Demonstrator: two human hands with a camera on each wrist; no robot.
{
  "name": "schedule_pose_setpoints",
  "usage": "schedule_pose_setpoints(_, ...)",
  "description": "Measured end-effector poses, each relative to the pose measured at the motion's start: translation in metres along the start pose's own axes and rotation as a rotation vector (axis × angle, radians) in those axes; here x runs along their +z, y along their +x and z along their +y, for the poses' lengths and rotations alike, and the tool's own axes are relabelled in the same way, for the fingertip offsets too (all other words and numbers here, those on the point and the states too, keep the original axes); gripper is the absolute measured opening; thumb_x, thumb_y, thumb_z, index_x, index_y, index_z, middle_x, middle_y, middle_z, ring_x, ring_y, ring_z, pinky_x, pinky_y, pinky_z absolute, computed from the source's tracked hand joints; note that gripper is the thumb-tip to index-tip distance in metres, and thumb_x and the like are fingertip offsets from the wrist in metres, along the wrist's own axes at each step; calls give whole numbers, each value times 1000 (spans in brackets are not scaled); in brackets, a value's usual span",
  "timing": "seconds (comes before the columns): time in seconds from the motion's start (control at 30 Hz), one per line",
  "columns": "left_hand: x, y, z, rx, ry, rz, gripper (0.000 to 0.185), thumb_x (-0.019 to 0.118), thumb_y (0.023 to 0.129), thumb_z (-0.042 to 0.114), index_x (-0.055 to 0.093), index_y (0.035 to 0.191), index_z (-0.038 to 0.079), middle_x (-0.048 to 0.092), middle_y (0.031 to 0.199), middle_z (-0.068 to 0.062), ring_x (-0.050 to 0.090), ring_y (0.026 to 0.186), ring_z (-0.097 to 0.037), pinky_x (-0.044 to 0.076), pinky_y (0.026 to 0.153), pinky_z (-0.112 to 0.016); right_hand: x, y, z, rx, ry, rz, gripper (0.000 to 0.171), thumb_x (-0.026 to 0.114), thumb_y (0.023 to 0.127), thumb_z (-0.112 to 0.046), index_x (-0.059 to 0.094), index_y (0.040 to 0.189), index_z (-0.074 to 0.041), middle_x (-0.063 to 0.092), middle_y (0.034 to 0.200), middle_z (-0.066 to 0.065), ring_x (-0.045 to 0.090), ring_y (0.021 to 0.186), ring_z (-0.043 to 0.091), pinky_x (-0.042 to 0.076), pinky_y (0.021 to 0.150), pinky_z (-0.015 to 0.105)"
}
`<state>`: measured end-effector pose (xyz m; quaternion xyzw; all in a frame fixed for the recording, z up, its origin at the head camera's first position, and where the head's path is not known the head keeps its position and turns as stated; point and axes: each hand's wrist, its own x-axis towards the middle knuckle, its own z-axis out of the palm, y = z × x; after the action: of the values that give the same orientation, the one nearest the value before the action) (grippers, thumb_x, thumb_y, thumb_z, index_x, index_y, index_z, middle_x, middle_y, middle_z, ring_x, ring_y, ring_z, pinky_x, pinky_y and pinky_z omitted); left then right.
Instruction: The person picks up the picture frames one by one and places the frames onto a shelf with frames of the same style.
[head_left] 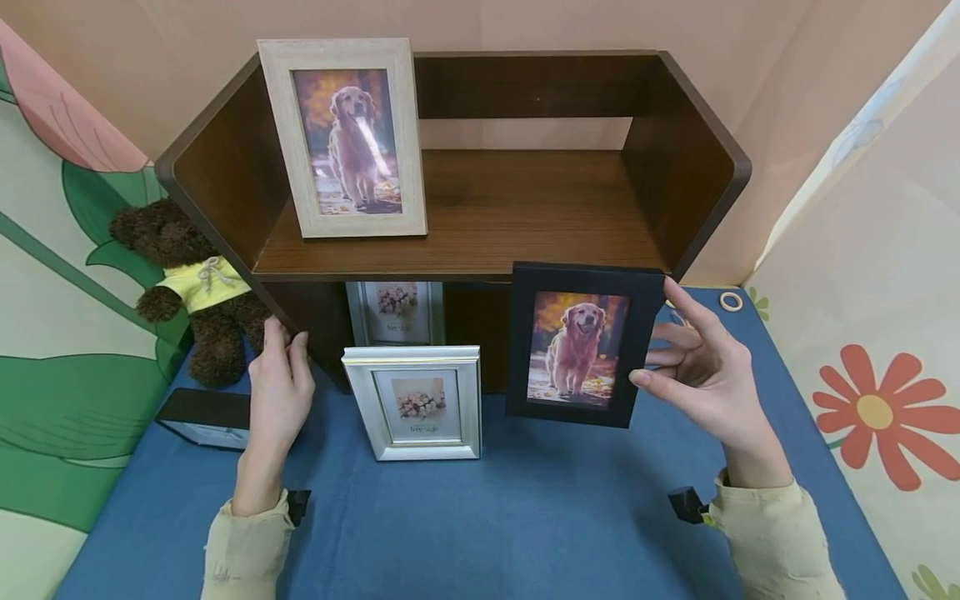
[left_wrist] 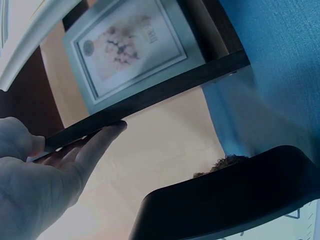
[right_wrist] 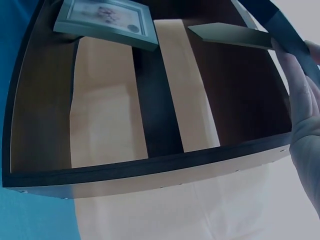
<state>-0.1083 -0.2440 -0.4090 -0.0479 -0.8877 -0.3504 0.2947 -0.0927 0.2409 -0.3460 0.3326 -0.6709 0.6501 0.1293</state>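
Note:
My right hand holds a black picture frame with a dog photo upright in front of the dark wooden shelf, just below its upper board. The thumb lies on the frame's right front edge and the fingers are behind it. In the right wrist view the right hand shows at the right, with the black frame's edge above it. My left hand rests with straight fingers against the shelf's lower left side panel. The left wrist view shows the left hand's fingers along that panel's dark edge.
A light wooden frame with a dog photo stands on the upper shelf at the left. A silver frame with flowers stands on the blue cloth, with a similar one in the lower compartment. A brown teddy bear, a flat black object and a small ring lie nearby.

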Motion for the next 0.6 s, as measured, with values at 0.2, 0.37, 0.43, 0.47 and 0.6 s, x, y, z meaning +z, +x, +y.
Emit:
schedule_pose_setpoints(0.2, 0, 0, 1, 5, 4, 7, 18, 49, 113, 2, 51, 128, -7, 52, 77, -12, 44, 56, -15, 32, 51, -24, 0, 4, -1, -38, 59, -13, 87, 86, 91, -3, 38, 164, -1, 74, 131, 12, 78, 101, 18, 60, 81, 29)
schedule_pose_setpoints(0.37, 0, 0, 2, 8, 8, 9, 18, 49, 113, 3, 52, 128, -7, 52, 77, -12, 44, 56, -15, 32, 51, -24, 0, 8, -5, -56, 95, -8, 88, 86, 91, -1, 38, 164, -1, 72, 135, 15, 78, 102, 20, 60, 81, 29)
schedule_pose_setpoints(0.43, 0, 1, 1, 5, 6, 8, 19, 50, 113, 3, 52, 129, -8, 52, 78, -13, 44, 57, -16, 32, 51, -24, 0, 9, -6, -65, 98, -2, 88, 86, 90, -2, 39, 164, -2, 71, 135, 15, 78, 102, 20, 60, 81, 29)
schedule_pose_setpoints(0.47, 0, 1, 1, 3, 4, 8, 19, 50, 113, 3, 52, 129, -7, 52, 78, -13, 45, 57, -16, 32, 51, -23, 0, 10, -6, -71, 100, 0, 88, 87, 90, -3, 39, 164, -2, 71, 135, 15, 78, 102, 20, 60, 81, 29)
schedule_pose_setpoints(0.6, 0, 0, 1, 3, 2, 9, 19, 49, 113, 3, 52, 129, -8, 52, 78, -13, 45, 57, -17, 32, 52, -23, 2, 15, -8, -98, 124, 5, 87, 87, 90, -3, 41, 163, -2, 71, 135, 17, 78, 103, 21, 59, 82, 29)
